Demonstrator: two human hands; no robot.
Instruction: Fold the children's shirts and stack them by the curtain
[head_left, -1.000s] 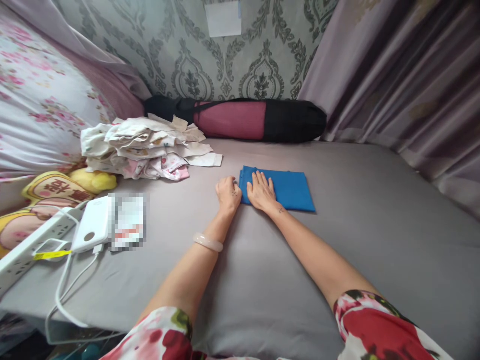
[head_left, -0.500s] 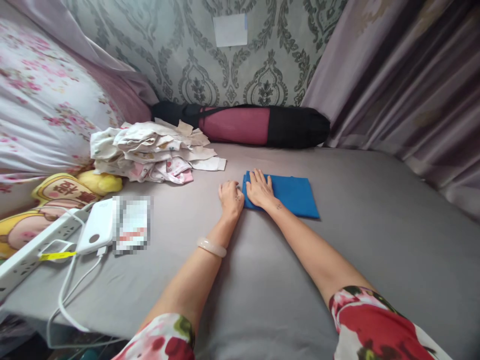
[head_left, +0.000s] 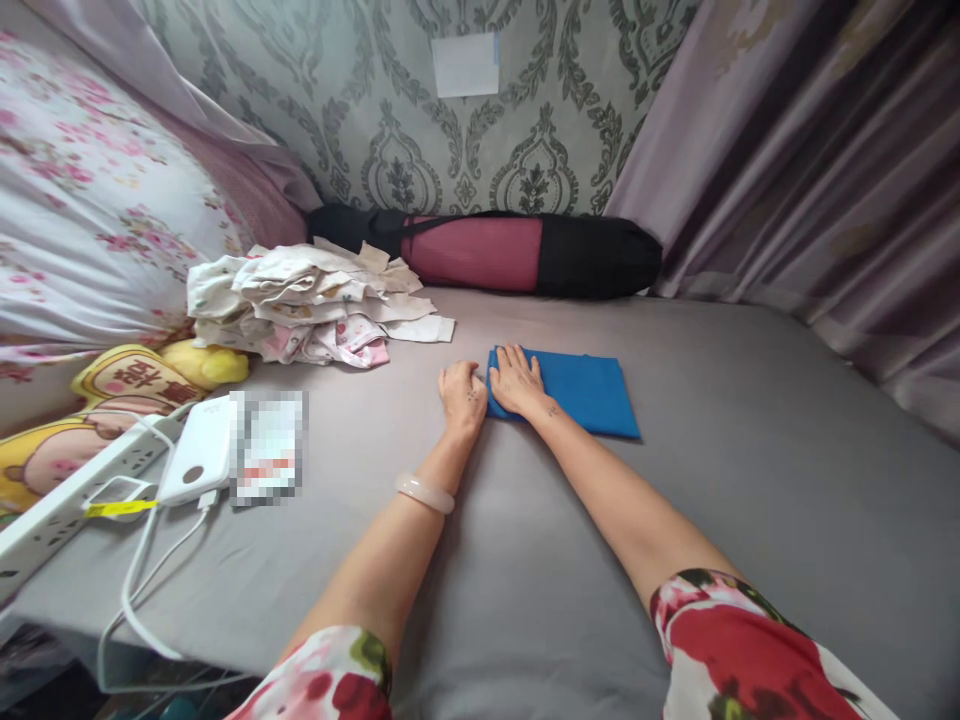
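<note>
A folded blue cloth (head_left: 585, 390) lies flat on the grey sheet in front of me. My right hand (head_left: 516, 380) rests on its left part, palm down with the fingers stretched out. Just beyond the cloth's left edge sits my left hand (head_left: 462, 395), its fingers curled in and its thumb side close against that edge. Nothing shows in the curled fingers, and I cannot tell whether the hand touches the cloth. A pale bangle (head_left: 424, 493) circles the left wrist.
A pile of light baby clothes (head_left: 315, 305) lies to the back left. Behind stretches a long black and maroon bag (head_left: 480, 253) along the wall. At left are a white power bank (head_left: 199, 450), a power strip (head_left: 67, 500), cables and yellow plush items (head_left: 202, 365). Curtains (head_left: 787, 160) hang right.
Both hands keep almost the same place at the cloth's left side. The whole view has shifted very slightly; the cloth stays folded and flat.
</note>
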